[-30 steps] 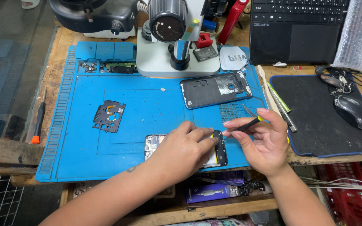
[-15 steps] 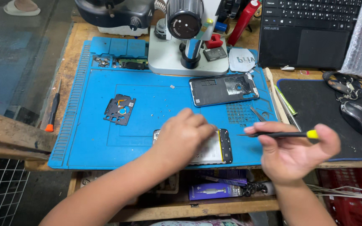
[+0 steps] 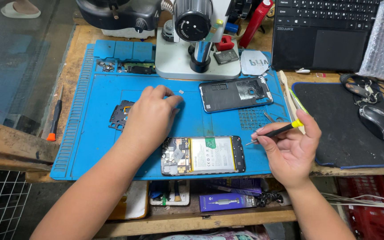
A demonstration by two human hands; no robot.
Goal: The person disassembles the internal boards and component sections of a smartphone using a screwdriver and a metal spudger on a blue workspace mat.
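My left hand (image 3: 150,116) hovers palm-down over the blue mat (image 3: 90,146), fingers loosely curled, holding nothing I can see — just above the opened phone (image 3: 203,155). My right hand (image 3: 290,149) pinches a small screwdriver (image 3: 273,132), tip beside the phone's right end.

**Opened phone on the blue mat**

Your left hand (image 3: 150,116) rests palm-down on the blue mat (image 3: 90,146), fingertips near a tiny part, possibly a screw (image 3: 181,92). Your right hand (image 3: 290,149) grips a screwdriver (image 3: 272,132), its tip just beside the opened phone (image 3: 203,155).
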